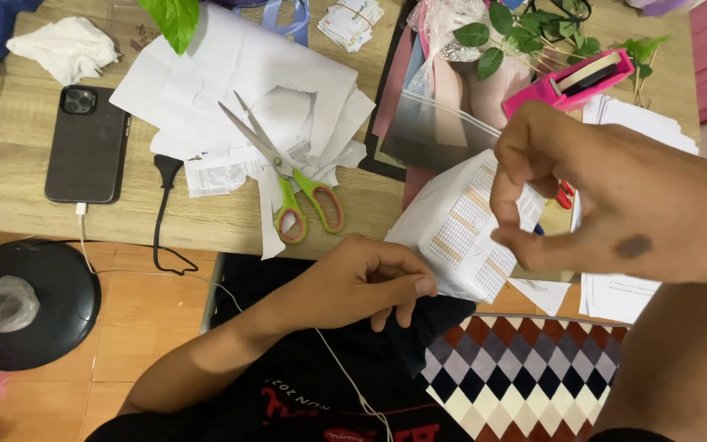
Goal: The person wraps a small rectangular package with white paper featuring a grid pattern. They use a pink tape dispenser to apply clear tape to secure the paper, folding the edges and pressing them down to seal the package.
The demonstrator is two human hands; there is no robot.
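At the near edge of the wooden bench (26,155), a box wrapped in white paper (460,225) with a printed grid sits tilted between the person's two hands. The left hand (362,278) comes up from below, its grip closed on the box's lower corner, thumb on top and fingers curled beneath. The right hand (583,196) hovers at the box's right side, thumb and forefinger pinched together just over the paper (what they pinch, if anything, is too small to tell). Behind the box lies a clear plastic bag (431,131), and beyond that a pink tape dispenser (570,82) beside some green leaves (525,33). Further left, green-handled scissors (288,176) lie open on a heap of cut white paper (231,74). A black phone (86,145) lies face down near the left end, its white cable hanging over the edge, with a crumpled tissue (65,47) above it. A round black base (42,299) stands on the tiled floor below
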